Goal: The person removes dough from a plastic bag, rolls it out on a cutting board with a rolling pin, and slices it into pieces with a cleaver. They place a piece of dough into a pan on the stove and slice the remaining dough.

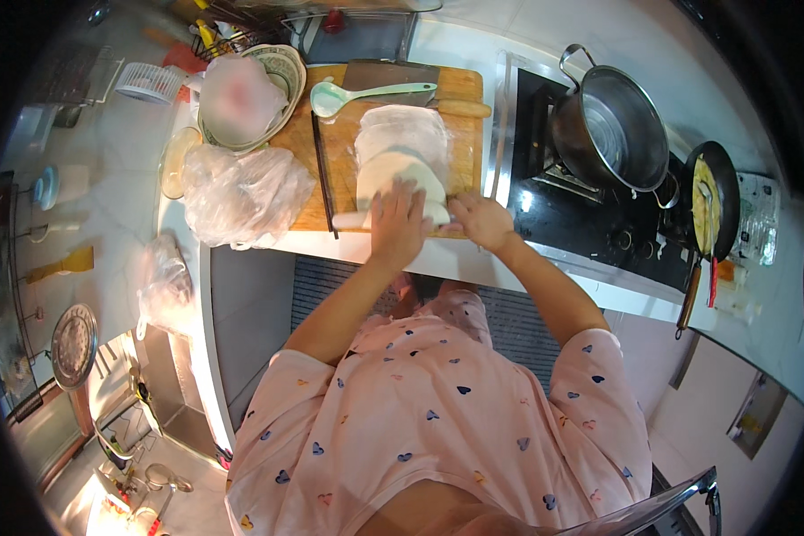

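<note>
On a wooden cutting board (301, 167) lies a sheet of pale dough (402, 175), its near part bunched or rolled up around a rolling pin (350, 221). My left hand (398, 220) presses flat on the dough over the pin, fingers stretched forward. At the pin's right end is my right hand (486, 220), its fingers bent and touching the dough's edge; whether they grip the pin is hidden. A white, floury-looking layer (402, 126) stretches beyond the dough. Dark chopsticks (323, 171) lie left of it.
Behind the dough, a pale green ladle (375, 92) rests across a cleaver (409, 72). A plastic bag (248, 194) and a patterned bowl (293, 70) stand left. On the right, a steel pot (610, 127) and a frying pan (727, 201) sit on the gas hob (563, 221).
</note>
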Demonstrator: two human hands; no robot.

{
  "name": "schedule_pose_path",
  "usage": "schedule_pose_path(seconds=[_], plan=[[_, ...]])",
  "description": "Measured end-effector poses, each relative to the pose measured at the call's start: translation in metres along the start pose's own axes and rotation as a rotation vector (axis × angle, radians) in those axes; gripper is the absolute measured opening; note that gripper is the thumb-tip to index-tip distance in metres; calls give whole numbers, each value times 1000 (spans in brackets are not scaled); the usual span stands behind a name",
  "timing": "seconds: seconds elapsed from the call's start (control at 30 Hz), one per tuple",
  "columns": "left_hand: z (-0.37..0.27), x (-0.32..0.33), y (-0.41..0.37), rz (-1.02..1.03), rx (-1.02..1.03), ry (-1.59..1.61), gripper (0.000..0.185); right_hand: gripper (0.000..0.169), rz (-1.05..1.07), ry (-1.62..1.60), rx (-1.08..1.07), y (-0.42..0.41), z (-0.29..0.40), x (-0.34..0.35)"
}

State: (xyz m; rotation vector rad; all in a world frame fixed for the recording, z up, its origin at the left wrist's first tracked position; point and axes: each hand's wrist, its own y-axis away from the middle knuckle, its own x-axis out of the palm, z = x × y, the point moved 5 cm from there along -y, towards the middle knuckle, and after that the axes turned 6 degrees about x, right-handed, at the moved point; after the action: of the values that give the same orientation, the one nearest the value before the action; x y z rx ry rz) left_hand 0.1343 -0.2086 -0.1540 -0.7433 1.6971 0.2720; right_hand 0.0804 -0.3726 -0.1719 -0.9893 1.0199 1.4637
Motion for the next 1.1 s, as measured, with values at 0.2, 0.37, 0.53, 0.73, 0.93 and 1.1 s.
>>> schedule_pose_path(seconds=[0.2,0.37,0.53,0.73,0.93,1.1], plan=[[-9,0,12,48,-50,-9,77,53,-173,-16,189,31,17,-5],[24,5,-65,47,-148,-72,79,57,-319,215,347,-11,3,-17],[41,9,-104,-90,-236,-97,68,53,-428,237,432,-50,-23,-32],[72,-41,-12,-301,-115,75,31,35,-460,77,327,10,-16,-6],[73,-23,41,-135,-148,167,43,32,-200,29,261,28,-10,-7],[78,-26,26,-206,-128,56,79,44,-306,220,441,4,0,-20]])
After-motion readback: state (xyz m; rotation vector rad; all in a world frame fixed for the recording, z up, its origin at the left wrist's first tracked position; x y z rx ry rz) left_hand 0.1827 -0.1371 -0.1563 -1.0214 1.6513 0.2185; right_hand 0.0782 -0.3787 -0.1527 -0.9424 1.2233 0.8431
